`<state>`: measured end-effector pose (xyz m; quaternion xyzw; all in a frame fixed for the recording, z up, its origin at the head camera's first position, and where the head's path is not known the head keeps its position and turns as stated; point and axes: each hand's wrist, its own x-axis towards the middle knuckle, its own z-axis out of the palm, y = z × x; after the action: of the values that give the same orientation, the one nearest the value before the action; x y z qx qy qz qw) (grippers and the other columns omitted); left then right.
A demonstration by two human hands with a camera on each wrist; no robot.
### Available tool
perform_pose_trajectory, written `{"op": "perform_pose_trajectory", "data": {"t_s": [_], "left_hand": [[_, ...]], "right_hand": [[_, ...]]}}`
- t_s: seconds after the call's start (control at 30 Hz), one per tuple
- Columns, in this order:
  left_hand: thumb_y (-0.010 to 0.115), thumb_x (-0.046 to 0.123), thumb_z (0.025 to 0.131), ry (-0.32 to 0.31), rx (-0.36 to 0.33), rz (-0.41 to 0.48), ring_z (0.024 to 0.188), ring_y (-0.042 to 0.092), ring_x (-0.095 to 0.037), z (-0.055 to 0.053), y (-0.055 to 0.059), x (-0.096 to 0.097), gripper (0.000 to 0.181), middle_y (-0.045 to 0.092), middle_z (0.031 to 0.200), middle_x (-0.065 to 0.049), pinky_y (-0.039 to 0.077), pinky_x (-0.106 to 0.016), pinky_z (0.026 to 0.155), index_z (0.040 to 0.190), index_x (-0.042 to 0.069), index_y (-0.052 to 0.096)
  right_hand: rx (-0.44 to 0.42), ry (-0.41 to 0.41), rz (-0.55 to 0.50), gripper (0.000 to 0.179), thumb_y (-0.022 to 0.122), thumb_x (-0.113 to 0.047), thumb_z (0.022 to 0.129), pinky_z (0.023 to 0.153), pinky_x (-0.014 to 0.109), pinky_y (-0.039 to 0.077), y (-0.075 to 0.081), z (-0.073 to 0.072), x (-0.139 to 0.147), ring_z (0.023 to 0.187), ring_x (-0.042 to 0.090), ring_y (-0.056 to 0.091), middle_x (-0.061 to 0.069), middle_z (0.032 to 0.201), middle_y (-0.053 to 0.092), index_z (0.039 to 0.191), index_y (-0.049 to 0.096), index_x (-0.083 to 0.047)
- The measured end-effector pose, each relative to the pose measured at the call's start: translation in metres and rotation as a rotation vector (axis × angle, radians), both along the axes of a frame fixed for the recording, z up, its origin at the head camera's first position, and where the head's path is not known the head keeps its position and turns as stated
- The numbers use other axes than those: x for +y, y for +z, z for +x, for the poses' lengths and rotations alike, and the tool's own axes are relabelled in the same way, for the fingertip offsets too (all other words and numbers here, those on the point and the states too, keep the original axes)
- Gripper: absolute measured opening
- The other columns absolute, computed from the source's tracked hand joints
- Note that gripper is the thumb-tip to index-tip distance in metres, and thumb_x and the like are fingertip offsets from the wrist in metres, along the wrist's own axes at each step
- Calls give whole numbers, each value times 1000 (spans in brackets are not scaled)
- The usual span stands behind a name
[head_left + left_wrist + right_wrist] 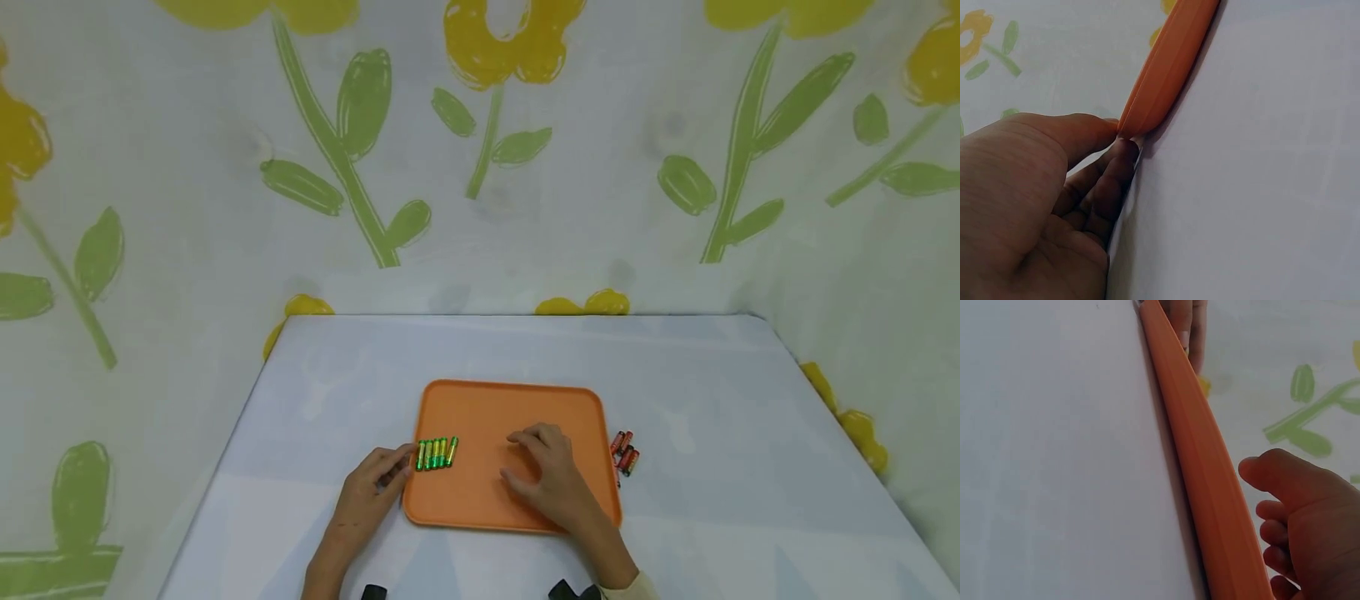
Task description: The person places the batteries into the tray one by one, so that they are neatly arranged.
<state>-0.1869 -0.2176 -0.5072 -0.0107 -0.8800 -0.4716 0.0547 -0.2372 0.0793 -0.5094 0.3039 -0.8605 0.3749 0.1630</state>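
An orange tray (517, 500) lies flat on the table. Inside it, along its left side, several green-and-gold batteries (437, 453) stand in a row side by side, the rightmost tilted slightly. My left hand (369, 492) is at the tray's left rim; in the left wrist view its thumb (1088, 134) and fingertips meet at the tray's edge (1163, 75) and pinch it. Over the right half of the tray hovers my right hand (551, 475), thumb and fingers apart and holding nothing. In the right wrist view its thumb (1272, 472) stands clear of the tray's side (1210, 481).
Several red batteries (624, 452) lie loosely grouped on the white table (720, 467), just outside the tray's right rim. Two small black objects (373, 592) show at the bottom of the head view. A wall (600, 167) painted with flowers rises behind the table.
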Motion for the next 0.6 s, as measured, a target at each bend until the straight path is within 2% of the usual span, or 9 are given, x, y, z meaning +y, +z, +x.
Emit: {"op": "perform_pose_trajectory", "data": {"t_s": [0.17,0.37,0.6], "left_hand": [[72,12,94,-7,-11,-2,86,56,-6,-1,-2,0,38,59,98,11,50,-21,75,131,19,68],[71,13,95,-5,-34,-27,85,55,-7,-2,3,-3,38,59,98,10,49,-22,74,132,20,68],[69,16,97,0,-88,-12,86,54,-9,-1,6,1,37,59,99,8,48,-22,74,134,20,67]], "right_hand": [[32,-55,-5,44,88,-15,75,83,42,36,-2,2,23,100,19,49,5,106,57,114,69,-6],[51,-107,10,46,88,-15,74,83,40,38,-1,4,42,98,20,49,4,103,56,115,68,-5],[30,-148,-17,46,88,-10,73,85,40,34,1,6,68,99,20,47,6,103,56,114,68,-3]]}}
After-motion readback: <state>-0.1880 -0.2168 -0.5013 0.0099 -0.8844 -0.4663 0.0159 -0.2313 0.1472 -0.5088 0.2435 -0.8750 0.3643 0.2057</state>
